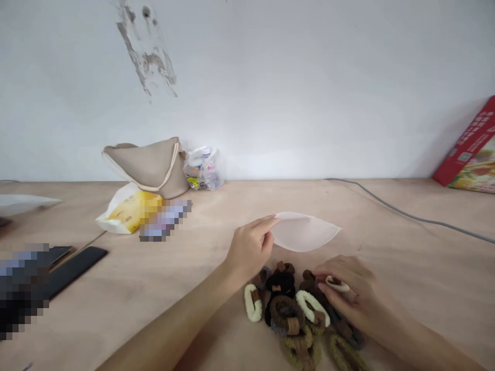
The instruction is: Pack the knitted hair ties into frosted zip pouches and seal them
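My left hand [247, 250] is closed, pinching the left edge of a translucent white plastic bag [305, 233], whose mouth gapes a little. My right hand [353, 286] is to the right of a pile of fuzzy hair ties, with a cream hair tie [337, 283] between its thumb and fingers. In the pile are a brown hair tie [284, 308], a black hair tie [280, 281], an olive hair tie [302, 348] and more cream ones, such as the cream hair tie [253, 304] at the left. Small brown tags show on several. My right hand partly covers darker ones.
A beige bag [150, 162] leans near the wall beside a clear plastic bag [204, 170] of items. In front lies a yellow-and-white packet [129, 211]. A black slab-like object [83, 268] is at left. A grey cable [402, 210] runs right, below a red box [472, 149].
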The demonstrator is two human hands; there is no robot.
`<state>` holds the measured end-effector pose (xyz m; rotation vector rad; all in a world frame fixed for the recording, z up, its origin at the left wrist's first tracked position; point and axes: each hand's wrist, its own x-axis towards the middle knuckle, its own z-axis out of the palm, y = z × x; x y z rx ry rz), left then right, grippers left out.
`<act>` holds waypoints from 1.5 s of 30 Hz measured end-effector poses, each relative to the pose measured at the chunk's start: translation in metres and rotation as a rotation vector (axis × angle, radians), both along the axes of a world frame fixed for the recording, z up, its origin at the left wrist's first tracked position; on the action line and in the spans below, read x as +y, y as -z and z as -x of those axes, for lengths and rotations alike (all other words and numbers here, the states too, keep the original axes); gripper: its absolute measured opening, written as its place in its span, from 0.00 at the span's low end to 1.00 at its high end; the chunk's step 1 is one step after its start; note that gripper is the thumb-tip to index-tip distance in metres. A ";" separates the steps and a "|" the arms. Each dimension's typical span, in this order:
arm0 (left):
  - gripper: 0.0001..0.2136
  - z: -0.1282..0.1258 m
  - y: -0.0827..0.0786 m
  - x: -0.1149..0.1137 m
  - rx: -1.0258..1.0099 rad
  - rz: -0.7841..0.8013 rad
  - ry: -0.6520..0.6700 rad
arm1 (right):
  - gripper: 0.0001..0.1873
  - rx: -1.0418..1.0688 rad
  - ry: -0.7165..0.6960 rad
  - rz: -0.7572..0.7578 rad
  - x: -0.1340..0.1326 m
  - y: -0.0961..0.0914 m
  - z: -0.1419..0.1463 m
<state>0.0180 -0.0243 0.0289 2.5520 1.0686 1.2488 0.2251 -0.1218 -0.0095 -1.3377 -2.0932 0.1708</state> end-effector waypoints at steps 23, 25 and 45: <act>0.21 0.005 0.009 -0.003 0.183 -0.098 -0.061 | 0.11 -0.194 -0.113 -0.287 -0.005 -0.013 -0.011; 0.20 0.005 0.010 -0.004 0.178 -0.096 -0.060 | 0.10 -0.078 -0.078 -0.309 -0.007 -0.013 -0.012; 0.20 -0.002 0.010 -0.011 0.184 -0.049 -0.006 | 0.06 0.225 0.136 0.088 0.003 -0.009 0.007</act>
